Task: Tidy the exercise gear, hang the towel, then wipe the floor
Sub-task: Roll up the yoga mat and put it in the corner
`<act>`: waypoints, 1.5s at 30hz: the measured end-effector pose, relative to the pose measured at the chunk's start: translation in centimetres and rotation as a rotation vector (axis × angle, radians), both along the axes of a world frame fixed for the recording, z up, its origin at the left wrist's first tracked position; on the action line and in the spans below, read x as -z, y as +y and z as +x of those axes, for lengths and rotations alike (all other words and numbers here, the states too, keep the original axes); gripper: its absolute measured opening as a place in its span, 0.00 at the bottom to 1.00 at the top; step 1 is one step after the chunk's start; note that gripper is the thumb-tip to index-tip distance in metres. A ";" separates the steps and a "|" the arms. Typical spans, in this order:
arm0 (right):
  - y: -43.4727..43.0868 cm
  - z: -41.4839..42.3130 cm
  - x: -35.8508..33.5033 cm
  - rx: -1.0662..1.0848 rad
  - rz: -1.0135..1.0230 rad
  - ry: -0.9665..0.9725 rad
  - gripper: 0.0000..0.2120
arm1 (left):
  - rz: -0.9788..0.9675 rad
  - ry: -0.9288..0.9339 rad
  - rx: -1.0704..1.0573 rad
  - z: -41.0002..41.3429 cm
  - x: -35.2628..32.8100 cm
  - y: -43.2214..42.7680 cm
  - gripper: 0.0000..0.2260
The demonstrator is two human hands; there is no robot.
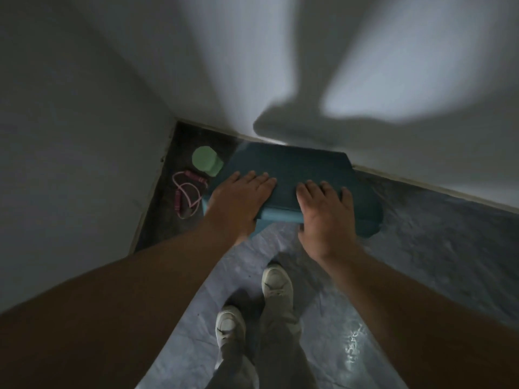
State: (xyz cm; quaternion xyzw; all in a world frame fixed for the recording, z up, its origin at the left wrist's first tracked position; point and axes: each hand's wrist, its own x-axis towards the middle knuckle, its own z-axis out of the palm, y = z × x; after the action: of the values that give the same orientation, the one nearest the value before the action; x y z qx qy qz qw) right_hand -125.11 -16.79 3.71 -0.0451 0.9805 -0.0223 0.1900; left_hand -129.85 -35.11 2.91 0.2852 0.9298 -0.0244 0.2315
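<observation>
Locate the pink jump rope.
Head view: the pink jump rope lies on the floor in the left corner, beside the green roller and teal mat.

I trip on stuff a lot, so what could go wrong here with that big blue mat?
1. The pink jump rope lies loose on the floor beside the folded exercise mat; a foot could catch in its loops.
2. The left hand and right hand hold only the mat's near edge, so it may sag or unfold.
3. Set down carelessly, the mat could knock the green foam roller.
</observation>
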 end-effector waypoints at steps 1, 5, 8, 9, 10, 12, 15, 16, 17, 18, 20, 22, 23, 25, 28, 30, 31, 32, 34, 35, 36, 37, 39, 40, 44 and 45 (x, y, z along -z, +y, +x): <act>0.0 -0.3 1.2 0.008 0.004 0.014 0.38 | 0.005 0.032 0.012 -0.4 1.2 0.0 0.39; -1.1 0.8 7.1 0.042 0.002 0.044 0.39 | 0.000 0.053 0.042 0.0 6.9 -0.9 0.38; -2.5 2.6 11.9 0.047 -0.005 -0.021 0.41 | -0.039 -0.013 0.038 1.9 11.4 -2.0 0.38; -3.0 3.2 13.2 0.040 -0.005 -0.050 0.40 | -0.053 -0.045 0.030 2.7 12.6 -2.3 0.38; -3.3 4.0 14.4 0.035 -0.004 -0.080 0.40 | -0.062 -0.071 0.031 3.5 13.7 -2.6 0.38; -3.9 5.5 16.1 0.038 -0.004 -0.149 0.40 | -0.069 -0.090 0.061 5.0 15.4 -3.1 0.37; -4.8 7.7 17.0 0.040 -0.017 -0.244 0.41 | -0.074 -0.120 0.099 6.8 16.6 -4.2 0.36; -5.1 8.1 17.0 0.036 -0.023 -0.258 0.41 | -0.080 -0.134 0.100 7.3 16.8 -4.5 0.37; -5.4 8.3 16.8 0.035 -0.027 -0.263 0.41 | -0.086 -0.143 0.098 7.7 16.8 -4.8 0.37; -5.6 8.2 16.5 0.036 -0.023 -0.260 0.41 | -0.087 -0.144 0.094 7.7 16.8 -4.9 0.37; -5.7 7.3 15.9 0.046 -0.004 -0.224 0.41 | -0.057 -0.124 0.078 6.9 16.3 -4.9 0.37; -5.5 6.3 15.4 0.066 0.003 -0.151 0.41 | 0.005 -0.096 0.057 5.7 15.6 -4.8 0.36; -5.4 5.9 15.1 0.082 -0.001 -0.109 0.41 | 0.039 -0.079 0.051 5.1 15.3 -4.8 0.36; -5.4 5.3 14.7 0.118 -0.017 -0.030 0.41 | 0.095 -0.010 0.067 3.9 14.6 -4.9 0.34; -6.0 5.0 14.7 0.162 -0.040 0.022 0.43 | 0.138 0.100 0.116 2.9 14.8 -5.3 0.30; -6.2 4.8 15.7 0.157 -0.030 0.012 0.43 | 0.113 0.132 0.139 2.5 15.5 -5.6 0.31; -6.2 4.6 16.4 0.149 -0.025 -0.004 0.43 | 0.084 0.134 0.144 2.5 16.1 -5.6 0.32; -6.2 4.4 17.3 0.138 -0.026 -0.030 0.43 | 0.057 0.127 0.143 2.5 16.9 -5.6 0.33; -6.3 4.3 19.1 0.093 -0.029 -0.102 0.42 | 0.000 0.085 0.126 3.2 18.6 -5.8 0.35; -6.3 4.5 20.0 0.059 -0.025 -0.135 0.41 | -0.035 0.054 0.111 3.9 19.4 -6.0 0.36; -6.5 4.9 20.7 0.025 -0.017 -0.161 0.40 | -0.068 0.027 0.093 4.7 20.2 -6.2 0.37; -6.7 5.5 21.4 -0.003 -0.007 -0.186 0.39 | -0.098 0.007 0.083 5.7 20.8 -6.4 0.38; -7.1 6.9 22.3 -0.024 0.010 -0.240 0.37 | -0.142 -0.010 0.084 7.6 21.8 -6.6 0.41; -7.2 7.6 22.6 -0.026 0.016 -0.271 0.37 | -0.149 -0.015 0.080 8.4 22.4 -6.6 0.42; -7.5 9.5 23.8 -0.055 -0.001 -0.444 0.41 | -0.136 -0.115 0.075 11.0 23.7 -7.0 0.42; -7.6 9.8 24.0 -0.054 -0.013 -0.473 0.42 | -0.147 -0.161 0.075 11.6 23.9 -7.2 0.42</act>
State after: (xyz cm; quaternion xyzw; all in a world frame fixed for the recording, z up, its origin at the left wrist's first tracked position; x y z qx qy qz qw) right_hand -115.28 -24.44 -20.33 -0.0660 0.9071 -0.0334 0.4145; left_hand -118.27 -42.27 -20.95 0.3029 0.8926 -0.0782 0.3245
